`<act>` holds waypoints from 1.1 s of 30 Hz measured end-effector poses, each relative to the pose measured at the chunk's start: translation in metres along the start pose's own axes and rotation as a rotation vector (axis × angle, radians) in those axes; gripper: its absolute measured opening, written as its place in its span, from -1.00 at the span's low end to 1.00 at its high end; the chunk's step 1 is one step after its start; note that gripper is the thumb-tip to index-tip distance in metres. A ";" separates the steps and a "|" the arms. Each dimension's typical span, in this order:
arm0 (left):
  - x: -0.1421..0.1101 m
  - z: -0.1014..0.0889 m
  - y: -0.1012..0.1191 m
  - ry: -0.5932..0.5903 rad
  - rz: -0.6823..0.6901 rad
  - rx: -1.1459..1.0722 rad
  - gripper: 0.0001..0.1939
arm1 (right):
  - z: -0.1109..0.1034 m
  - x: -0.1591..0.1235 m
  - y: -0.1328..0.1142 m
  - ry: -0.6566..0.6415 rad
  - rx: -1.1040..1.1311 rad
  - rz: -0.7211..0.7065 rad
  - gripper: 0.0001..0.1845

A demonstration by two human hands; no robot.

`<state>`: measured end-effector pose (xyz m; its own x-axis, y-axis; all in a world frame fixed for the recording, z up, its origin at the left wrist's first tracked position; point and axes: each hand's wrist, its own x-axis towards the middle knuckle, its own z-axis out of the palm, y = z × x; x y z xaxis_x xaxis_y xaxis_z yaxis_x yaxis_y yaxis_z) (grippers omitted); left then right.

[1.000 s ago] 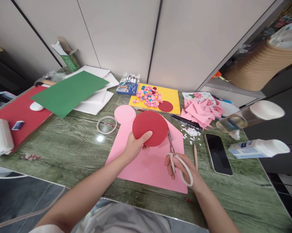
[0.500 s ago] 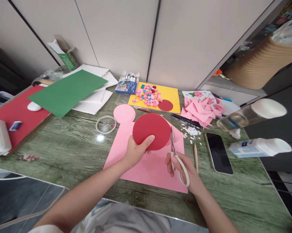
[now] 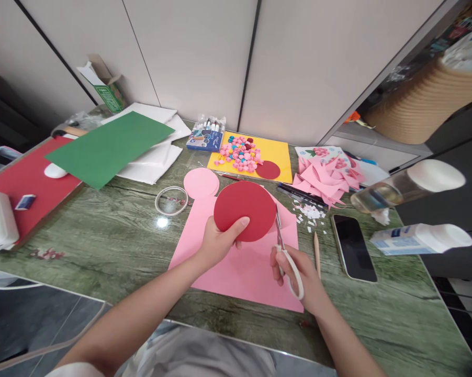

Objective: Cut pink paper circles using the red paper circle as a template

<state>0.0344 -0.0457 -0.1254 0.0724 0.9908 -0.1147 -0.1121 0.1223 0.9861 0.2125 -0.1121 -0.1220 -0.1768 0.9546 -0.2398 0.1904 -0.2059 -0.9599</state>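
Observation:
My left hand [image 3: 224,238] pinches a red paper circle [image 3: 246,204] at its lower left edge, thumb on top. The circle is held up over a pink paper sheet [image 3: 244,277]. In my right hand [image 3: 299,269] is a pair of white-handled scissors [image 3: 294,272], fingers through the loops. Its blades point away from me and lie along the right edge of the circle; whether paper is between them I cannot tell. Behind the circle, to the left, lies a pink paper circle [image 3: 201,183].
A roll of tape [image 3: 171,201] lies left of the pink sheet. Behind are yellow paper [image 3: 281,146] with small coloured balls [image 3: 239,153] and pink paper scraps [image 3: 326,178]. A pencil [image 3: 317,254], phone [image 3: 354,247] and white bottle [image 3: 420,239] are on the right; green paper [image 3: 110,149] lies left.
The red circle has shifted up very slightly in my left hand. My right hand and the scissors have closed in a little, with the handle loops turned slightly. The rest looks unchanged.

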 end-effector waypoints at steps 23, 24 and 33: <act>0.007 -0.007 0.003 -0.039 -0.017 0.029 -0.69 | -0.002 -0.001 0.001 0.002 -0.028 0.021 -0.64; 0.008 -0.007 0.004 -0.048 -0.022 0.023 -0.69 | -0.002 -0.001 0.001 0.000 -0.025 0.022 -0.63; 0.012 -0.013 0.010 -0.141 -0.087 0.006 -0.73 | -0.005 0.000 -0.004 -0.029 -0.018 0.001 -0.65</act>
<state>0.0218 -0.0319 -0.1188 0.2199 0.9584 -0.1819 -0.0934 0.2063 0.9740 0.2161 -0.1103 -0.1176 -0.2048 0.9477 -0.2448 0.2082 -0.2021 -0.9570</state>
